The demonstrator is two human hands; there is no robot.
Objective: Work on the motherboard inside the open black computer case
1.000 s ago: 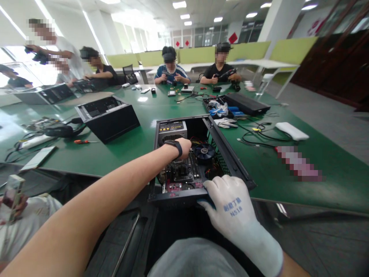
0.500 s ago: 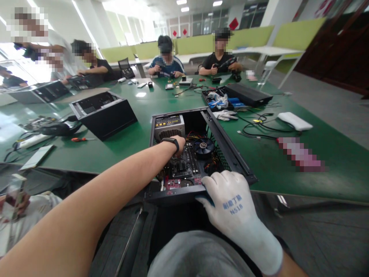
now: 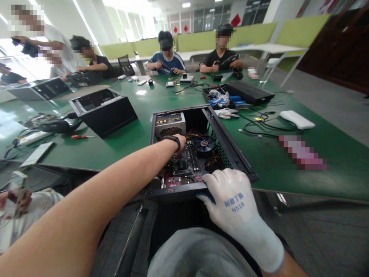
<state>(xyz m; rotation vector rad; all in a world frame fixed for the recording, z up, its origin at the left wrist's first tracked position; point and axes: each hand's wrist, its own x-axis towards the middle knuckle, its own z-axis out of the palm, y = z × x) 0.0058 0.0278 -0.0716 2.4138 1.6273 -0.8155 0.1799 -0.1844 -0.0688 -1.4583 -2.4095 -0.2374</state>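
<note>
An open black computer case (image 3: 198, 187) lies at the near edge of the green table, its inside facing up. Bare, with a black band at the wrist, my left hand (image 3: 181, 143) reaches into the case beside the power supply (image 3: 170, 125), over the motherboard (image 3: 182, 165); its fingers are mostly hidden. My right hand (image 3: 227, 192), in a white glove, is wrapped round the near right rim of the case. The round black fan (image 3: 204, 145) sits right of my left hand, with coloured wires around it.
Another black case (image 3: 108, 115) stands tilted at the left, near an orange screwdriver (image 3: 79, 137). Gloves (image 3: 226, 113), cables (image 3: 259, 119), a white box (image 3: 296, 119) and a black tray (image 3: 250, 92) lie right. Several people sit or stand around the table (image 3: 288, 169).
The view has shifted slightly. My left hand stays inside the case and my right hand stays on the rim, with little visible movement.
</note>
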